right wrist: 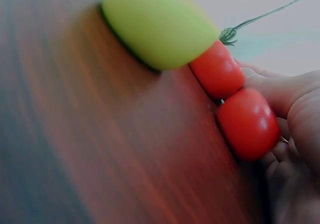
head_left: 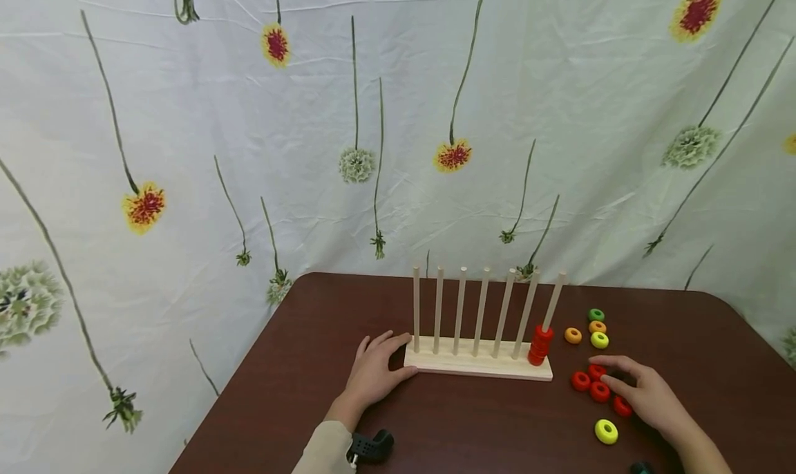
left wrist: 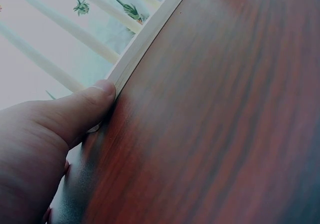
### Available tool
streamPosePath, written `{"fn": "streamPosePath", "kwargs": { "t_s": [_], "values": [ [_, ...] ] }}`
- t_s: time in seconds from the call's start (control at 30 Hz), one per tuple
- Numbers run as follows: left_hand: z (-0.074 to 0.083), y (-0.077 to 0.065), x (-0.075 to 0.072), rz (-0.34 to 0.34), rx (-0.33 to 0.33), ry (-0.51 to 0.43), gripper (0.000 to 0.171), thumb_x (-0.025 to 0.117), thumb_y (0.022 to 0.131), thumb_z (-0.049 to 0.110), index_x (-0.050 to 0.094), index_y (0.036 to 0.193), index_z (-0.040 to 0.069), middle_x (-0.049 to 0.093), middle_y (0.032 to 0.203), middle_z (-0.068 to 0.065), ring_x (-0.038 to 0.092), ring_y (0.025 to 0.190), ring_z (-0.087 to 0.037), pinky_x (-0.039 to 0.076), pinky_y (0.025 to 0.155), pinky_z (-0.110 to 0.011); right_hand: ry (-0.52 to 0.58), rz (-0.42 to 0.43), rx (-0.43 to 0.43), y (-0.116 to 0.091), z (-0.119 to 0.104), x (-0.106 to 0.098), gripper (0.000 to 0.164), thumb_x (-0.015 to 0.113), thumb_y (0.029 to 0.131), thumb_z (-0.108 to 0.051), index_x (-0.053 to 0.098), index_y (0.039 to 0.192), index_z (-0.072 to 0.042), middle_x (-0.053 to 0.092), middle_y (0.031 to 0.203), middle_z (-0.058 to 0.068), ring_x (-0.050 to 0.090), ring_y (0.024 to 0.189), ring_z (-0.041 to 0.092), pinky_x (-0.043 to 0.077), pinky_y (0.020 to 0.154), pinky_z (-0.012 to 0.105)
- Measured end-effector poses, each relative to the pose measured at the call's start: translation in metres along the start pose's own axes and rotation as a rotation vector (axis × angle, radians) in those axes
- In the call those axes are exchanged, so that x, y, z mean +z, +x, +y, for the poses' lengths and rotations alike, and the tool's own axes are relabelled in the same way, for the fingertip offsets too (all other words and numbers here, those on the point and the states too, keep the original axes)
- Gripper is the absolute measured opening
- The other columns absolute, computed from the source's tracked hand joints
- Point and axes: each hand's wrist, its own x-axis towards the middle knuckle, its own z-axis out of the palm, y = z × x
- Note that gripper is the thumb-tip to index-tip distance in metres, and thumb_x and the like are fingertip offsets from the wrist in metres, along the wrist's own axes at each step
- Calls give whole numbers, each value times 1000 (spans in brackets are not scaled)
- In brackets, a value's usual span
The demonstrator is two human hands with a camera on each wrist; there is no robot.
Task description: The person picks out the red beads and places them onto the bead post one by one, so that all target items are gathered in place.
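A pale wooden peg stand (head_left: pixel 479 367) with a row of upright pegs stands on the table. Several red rings (head_left: pixel 539 345) are stacked low on its rightmost peg. My left hand (head_left: pixel 373 372) holds the stand's left end, thumb at the front edge and forefinger at the back corner. In the left wrist view the thumb (left wrist: pixel 90 101) presses against the base's edge. To the stand's right, my right hand (head_left: pixel 649 394) has thumb and forefinger around a red ring (head_left: pixel 596 372) on the table. More red rings (head_left: pixel 600 392) lie close beside it, one near the palm.
A yellow ring (head_left: pixel 606 432) lies nearer me than the red ones. Farther back are a green ring (head_left: pixel 596 315), two orange rings (head_left: pixel 573 335) and another yellow ring (head_left: pixel 600 340). Behind the dark brown table (head_left: pixel 298 405) hangs a flower-patterned cloth (head_left: pixel 311 128).
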Motion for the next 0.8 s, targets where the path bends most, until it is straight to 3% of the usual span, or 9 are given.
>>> {"fn": "streamPosePath", "kwargs": {
  "t_s": [0.43, 0.53, 0.63, 0.8],
  "values": [
    [-2, 2, 2, -7, 3, 1, 61, 75, 88, 43, 58, 142, 19, 59, 144, -1, 43, 144, -31, 17, 122, -65, 4, 31, 36, 2, -3, 3, 51, 60, 99, -45, 62, 135, -9, 54, 142, 25, 46, 131, 49, 45, 96, 61],
    [-2, 2, 3, -7, 0, -1, 62, 75, 88, 44, 58, 142, 19, 59, 144, -2, 43, 144, -31, 17, 122, -65, -26, 61, 36, 2, -4, 4, 49, 61, 98, -46, 64, 133, -12, 62, 134, 19, 59, 115, 29, 51, 89, 45],
    [-3, 2, 3, 1, 2, -1, 62, 75, 87, 44, 58, 142, 18, 60, 144, -2, 44, 144, -31, 18, 122, -65, -44, 94, 32, 3, -4, 5, 45, 63, 97, -46, 66, 129, -15, 67, 125, 11, 57, 93, 4, 48, 76, 27],
    [-2, 1, 2, 9, 2, -1, 62, 76, 87, 42, 59, 141, 18, 60, 143, -2, 44, 143, -32, 18, 121, -65, -16, 138, 30, 2, -5, 8, 38, 65, 95, -45, 70, 120, -17, 68, 119, 4, 51, 86, -10, 45, 72, 20]
  ]
}}
